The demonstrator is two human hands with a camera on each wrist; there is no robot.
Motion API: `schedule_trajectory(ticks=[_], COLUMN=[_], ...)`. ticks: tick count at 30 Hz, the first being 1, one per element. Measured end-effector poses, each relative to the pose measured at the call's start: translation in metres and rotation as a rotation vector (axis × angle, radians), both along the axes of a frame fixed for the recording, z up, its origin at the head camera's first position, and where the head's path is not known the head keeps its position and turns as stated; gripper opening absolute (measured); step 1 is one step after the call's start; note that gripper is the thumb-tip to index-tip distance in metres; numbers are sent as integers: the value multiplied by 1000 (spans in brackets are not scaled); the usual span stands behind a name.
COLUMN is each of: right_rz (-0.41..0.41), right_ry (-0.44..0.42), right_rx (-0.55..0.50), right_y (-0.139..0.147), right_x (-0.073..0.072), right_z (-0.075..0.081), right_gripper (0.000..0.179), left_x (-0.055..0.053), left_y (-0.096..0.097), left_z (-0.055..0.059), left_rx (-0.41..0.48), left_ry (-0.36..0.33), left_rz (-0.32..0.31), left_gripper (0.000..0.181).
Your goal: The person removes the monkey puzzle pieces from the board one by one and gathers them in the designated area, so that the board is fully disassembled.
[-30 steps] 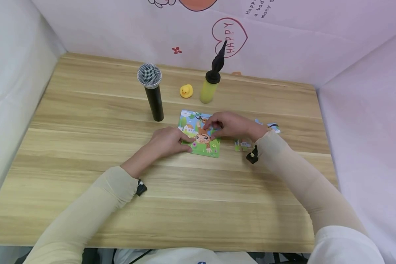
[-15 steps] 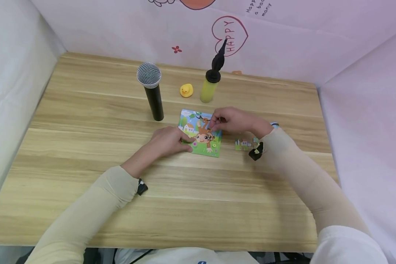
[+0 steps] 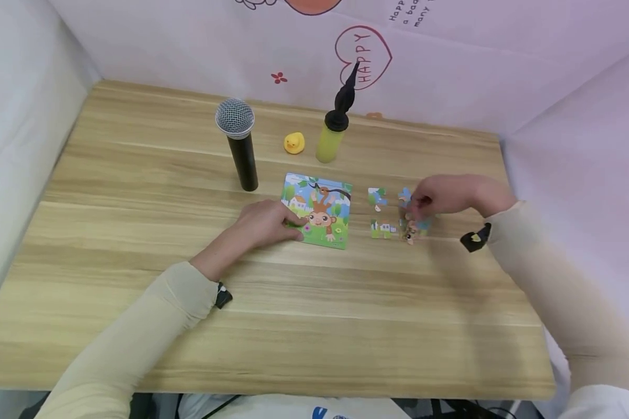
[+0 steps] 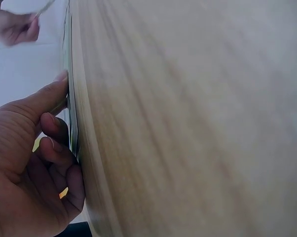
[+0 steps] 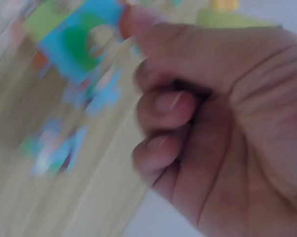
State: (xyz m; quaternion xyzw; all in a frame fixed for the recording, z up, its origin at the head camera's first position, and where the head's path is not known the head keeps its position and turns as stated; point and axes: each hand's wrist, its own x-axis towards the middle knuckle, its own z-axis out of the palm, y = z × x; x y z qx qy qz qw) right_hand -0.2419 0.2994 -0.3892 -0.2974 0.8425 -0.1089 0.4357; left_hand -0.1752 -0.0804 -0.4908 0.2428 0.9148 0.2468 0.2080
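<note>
A square puzzle board (image 3: 322, 224) with a monkey picture lies on the table in the head view. My left hand (image 3: 264, 224) holds it at its left edge; in the left wrist view the lower fingers are curled against that edge. To the right of the board, my right hand (image 3: 442, 195) pinches a jigsaw piece (image 5: 79, 47) by its edge, blue and green in the right wrist view. Loose jigsaw pieces (image 3: 382, 228) lie between the board and the right hand, and another piece (image 3: 404, 195) is partly hidden by that hand.
Behind the board stand a microphone (image 3: 243, 160), a yellow rubber duck (image 3: 294, 143) and a yellow-green pump bottle (image 3: 329, 144) with a black top. White cloth walls (image 3: 188, 52) enclose the wooden table (image 3: 293, 331) at the back and sides.
My right hand has moved right, from above the board to the loose pieces, carrying the jigsaw piece. More of the board and the loose pieces now shows. My left hand stays put.
</note>
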Motion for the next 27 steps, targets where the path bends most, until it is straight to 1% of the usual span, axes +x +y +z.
schedule_trajectory(ticks=[1, 3, 6, 8, 12, 14, 21, 27], right_rz=[0, -24, -56, -64, -59, -67, -99, -111], right_ry=[-7, -22, -11, 15, 67, 74, 77, 91], right_rx=[38, 95, 121, 120, 117, 124, 131, 103], right_y=[8, 23, 38, 43, 45, 42, 39, 41], right_x=[1, 3, 6, 7, 8, 6, 5, 6], right_z=[0, -4, -14, -21, -30, -33, -35, -37], right_gripper=[17, 15, 12, 13, 15, 13, 4, 4], left_x=[0, 0, 1, 1, 1, 2, 1, 1], left_y=[-1, -2, -2, -2, -1, -2, -1, -2], left_z=[0, 0, 0, 1, 1, 0, -2, -1], left_rx=[-2, -7, -2, 3, 6, 8, 18, 13], left_ry=[0, 3, 2, 0, -1, 1, 2, -16], left_rz=[0, -6, -8, -7, -6, -4, -7, 0], left_gripper=[37, 37, 37, 37, 37, 37, 37, 37])
